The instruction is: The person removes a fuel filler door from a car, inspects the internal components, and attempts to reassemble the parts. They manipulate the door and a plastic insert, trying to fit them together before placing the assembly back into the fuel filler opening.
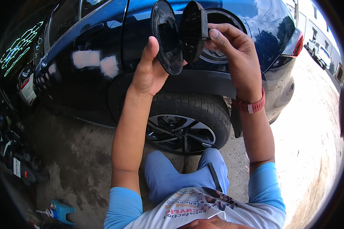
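A dark oval fuel filler flap (168,47), its glossy inner side turned towards the right, stands on edge in my left hand (151,72). The fingers go behind it and the thumb sticks up beside its outer face. Just right of the flap is a black ribbed round plate with a hinge block (193,32). My right hand (239,53) pinches the block between thumb and fingers. Behind that hand lies the round fuel filler recess (239,21) in the blue car's rear side, partly covered by the plate and my fingers.
The blue car's rear wheel (183,129) is below my hands, in front of my knees. Pale patches (86,59) mark the door panel. A blue tool-like object (63,212) lies on the floor at lower left, near a parked motorcycle (25,168). White vehicles (319,53) stand outside, far right.
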Action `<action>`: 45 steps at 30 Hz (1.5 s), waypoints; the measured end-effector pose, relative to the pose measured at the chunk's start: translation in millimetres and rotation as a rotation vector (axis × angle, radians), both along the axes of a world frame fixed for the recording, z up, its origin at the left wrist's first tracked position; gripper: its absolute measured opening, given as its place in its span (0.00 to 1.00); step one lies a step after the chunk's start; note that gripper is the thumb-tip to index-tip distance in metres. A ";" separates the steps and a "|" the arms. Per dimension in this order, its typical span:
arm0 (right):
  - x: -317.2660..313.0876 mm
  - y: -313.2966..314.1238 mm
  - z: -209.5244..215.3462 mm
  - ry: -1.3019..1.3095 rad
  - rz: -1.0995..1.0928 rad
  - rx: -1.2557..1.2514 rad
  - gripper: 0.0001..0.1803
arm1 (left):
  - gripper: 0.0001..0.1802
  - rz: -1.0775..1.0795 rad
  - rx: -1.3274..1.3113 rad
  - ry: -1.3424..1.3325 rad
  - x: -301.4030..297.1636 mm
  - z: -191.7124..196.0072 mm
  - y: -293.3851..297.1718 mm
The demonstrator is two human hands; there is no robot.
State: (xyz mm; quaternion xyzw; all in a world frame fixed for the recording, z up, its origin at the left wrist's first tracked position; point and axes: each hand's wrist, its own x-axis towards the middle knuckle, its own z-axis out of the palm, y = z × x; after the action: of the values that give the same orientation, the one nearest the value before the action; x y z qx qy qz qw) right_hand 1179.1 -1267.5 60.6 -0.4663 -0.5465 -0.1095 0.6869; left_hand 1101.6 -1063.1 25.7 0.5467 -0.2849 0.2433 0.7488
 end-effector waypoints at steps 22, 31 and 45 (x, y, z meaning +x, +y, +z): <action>110.9 -44.3 -31.4 0.383 0.347 0.075 0.17 | 0.73 -0.215 -0.223 -0.159 -37.5 -55.8 20.9; 116.9 -47.4 -29.7 0.407 0.090 0.058 0.17 | 0.84 -0.561 -0.530 -0.280 -49.0 -140.0 22.6; 124.5 -53.6 -32.8 0.421 0.086 0.039 0.18 | 0.78 -0.552 -0.570 -0.133 -44.6 -151.7 37.4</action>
State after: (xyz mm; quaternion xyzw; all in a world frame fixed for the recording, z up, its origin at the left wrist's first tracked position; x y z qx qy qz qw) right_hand 1303.6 -1321.1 27.9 -0.4420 -0.4079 0.0093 0.7988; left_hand 1057.1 -1025.7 -126.0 0.2032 -0.3902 0.1371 0.8875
